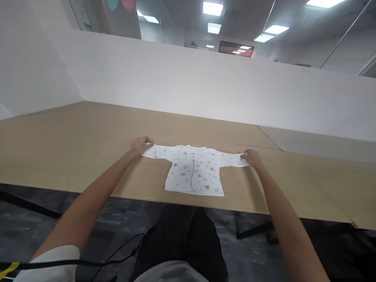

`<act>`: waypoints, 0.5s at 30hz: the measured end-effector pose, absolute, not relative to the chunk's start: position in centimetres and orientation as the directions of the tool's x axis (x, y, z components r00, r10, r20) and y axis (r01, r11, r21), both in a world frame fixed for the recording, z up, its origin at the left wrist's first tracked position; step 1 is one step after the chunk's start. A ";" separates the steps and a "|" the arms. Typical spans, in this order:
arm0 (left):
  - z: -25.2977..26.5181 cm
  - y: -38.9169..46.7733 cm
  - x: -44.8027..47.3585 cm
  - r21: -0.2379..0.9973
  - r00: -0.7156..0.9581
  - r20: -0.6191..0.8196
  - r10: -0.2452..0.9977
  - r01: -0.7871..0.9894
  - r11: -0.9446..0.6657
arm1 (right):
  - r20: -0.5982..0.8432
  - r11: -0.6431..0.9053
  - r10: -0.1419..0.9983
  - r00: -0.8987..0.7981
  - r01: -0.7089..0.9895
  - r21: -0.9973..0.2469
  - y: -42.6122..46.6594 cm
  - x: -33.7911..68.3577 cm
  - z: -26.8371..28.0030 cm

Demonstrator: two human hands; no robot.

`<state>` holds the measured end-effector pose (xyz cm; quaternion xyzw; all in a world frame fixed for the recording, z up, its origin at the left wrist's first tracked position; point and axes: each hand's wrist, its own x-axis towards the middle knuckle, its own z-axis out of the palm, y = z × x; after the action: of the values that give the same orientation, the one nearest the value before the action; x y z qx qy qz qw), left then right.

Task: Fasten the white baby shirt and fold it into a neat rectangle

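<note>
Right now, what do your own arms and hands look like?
Both forearms are bare, with no gloves, rings or watch visible on the left hand or right hand. A short white sleeve shows at the left upper arm, crossed by a black cable.

Tabletop (73, 149) bare wood left, right, far of small shirt (194, 170); hands could pass freely there. White partition wall (205, 86) blocks far edge. Near side: table edge, open floor below. Shirt lies flat, low obstacle at centre.

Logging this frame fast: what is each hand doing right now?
Left hand: closed on the end of the left sleeve of the baby shirt.
Right hand: closed on the end of the right sleeve.
</note>
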<state>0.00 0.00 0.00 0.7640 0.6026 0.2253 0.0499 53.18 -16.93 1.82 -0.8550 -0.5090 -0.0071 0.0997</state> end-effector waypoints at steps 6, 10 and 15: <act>0.5 -3.9 9.2 0.180 0.426 0.466 0.776 0.813 -0.554 | 0.257 -0.272 0.923 0.286 0.958 -0.090 -15.4 45.0 0.9; -0.6 -7.2 17.4 0.276 0.495 0.323 0.807 0.766 -0.580 | 0.151 -0.138 0.972 0.182 0.956 -0.260 -13.2 36.8 -0.5; -2.6 -7.8 21.1 0.399 0.413 0.278 0.867 0.771 -0.496 | 0.176 -0.097 0.975 0.135 0.973 -0.209 -11.3 32.6 -1.7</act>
<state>21.14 -7.81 -2.62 0.8341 0.4910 0.2284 0.1047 32.64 -11.32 -1.69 -0.7405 -0.6578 0.0038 0.1378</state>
